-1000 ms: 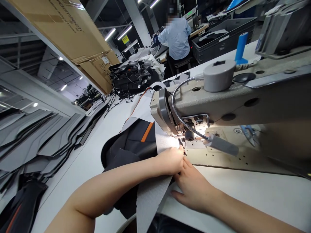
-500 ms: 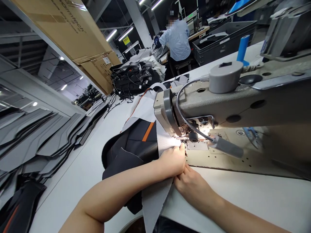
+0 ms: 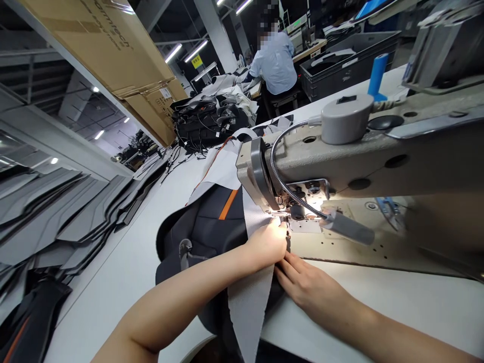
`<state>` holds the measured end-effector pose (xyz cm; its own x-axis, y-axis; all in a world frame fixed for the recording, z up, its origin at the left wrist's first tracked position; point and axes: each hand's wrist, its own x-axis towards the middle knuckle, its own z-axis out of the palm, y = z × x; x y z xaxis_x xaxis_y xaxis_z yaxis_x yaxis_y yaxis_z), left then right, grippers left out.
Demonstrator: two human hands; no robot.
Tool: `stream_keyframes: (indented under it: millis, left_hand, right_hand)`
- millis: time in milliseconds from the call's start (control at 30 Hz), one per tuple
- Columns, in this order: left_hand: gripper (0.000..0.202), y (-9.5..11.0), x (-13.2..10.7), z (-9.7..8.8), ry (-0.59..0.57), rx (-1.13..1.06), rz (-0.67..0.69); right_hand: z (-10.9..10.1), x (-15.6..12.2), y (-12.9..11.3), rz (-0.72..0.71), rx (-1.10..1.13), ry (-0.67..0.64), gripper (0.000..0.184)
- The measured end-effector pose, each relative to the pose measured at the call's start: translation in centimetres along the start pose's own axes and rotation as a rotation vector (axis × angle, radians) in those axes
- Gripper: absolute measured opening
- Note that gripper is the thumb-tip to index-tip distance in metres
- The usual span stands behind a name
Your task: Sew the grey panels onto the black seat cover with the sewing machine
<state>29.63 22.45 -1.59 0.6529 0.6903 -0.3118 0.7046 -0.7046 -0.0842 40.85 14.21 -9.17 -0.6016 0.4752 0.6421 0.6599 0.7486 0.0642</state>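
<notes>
In the head view a dark seat-cover-like fabric piece (image 3: 212, 229) with an orange stripe and light grey backing (image 3: 251, 302) lies bunched on the table, its edge under the sewing machine head (image 3: 280, 174). My left hand (image 3: 269, 243) is closed on the fabric edge right beside the needle area, fingertips lit by the lamp. Just below it, my right hand (image 3: 302, 280) pinches the same edge, its fingertips partly hidden behind the left hand. The needle itself is hard to make out. A strip of grey backing hangs over the table's front edge.
A gooseneck lamp (image 3: 350, 228) reaches over the machine bed. Blue-handled snips (image 3: 389, 209) lie behind it. Stacked grey panels (image 3: 56, 212) stand at left, a cardboard box (image 3: 113, 55) above. Farther back, a person (image 3: 276, 63) sits beside a grey crate (image 3: 348, 65).
The fabric has shifted, with its folded dark part opening out near my left forearm and the hanging grey strip moving right. My right hand has slid slightly up and right along the edge.
</notes>
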Motion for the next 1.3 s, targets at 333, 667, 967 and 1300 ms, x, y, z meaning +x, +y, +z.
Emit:
stream_keyframes:
  millis: [333,667,967,1300]
  left_hand:
    - [0.029,1.5,-1.5,-1.0,-0.016,0.154,-0.123]
    - [0.038,1.4,-2.9,-1.4,-0.264,0.185,-0.053]
    - [0.037,0.9,-0.6,0.0,-0.127,0.158,-0.060]
    - [0.035,-2.4,-7.8,-2.3,0.220,-0.184,-0.221]
  right_hand:
    - [0.3,0.8,-0.7,0.041,0.021,-0.009,0.027]
    - [0.0,0.9,-1.0,0.047,0.223,-0.107,0.025]
    - [0.6,-0.6,1.2,0.083,0.211,-0.006,0.040]
    - [0.6,-0.5,1.9,0.147,0.309,-0.048,0.033]
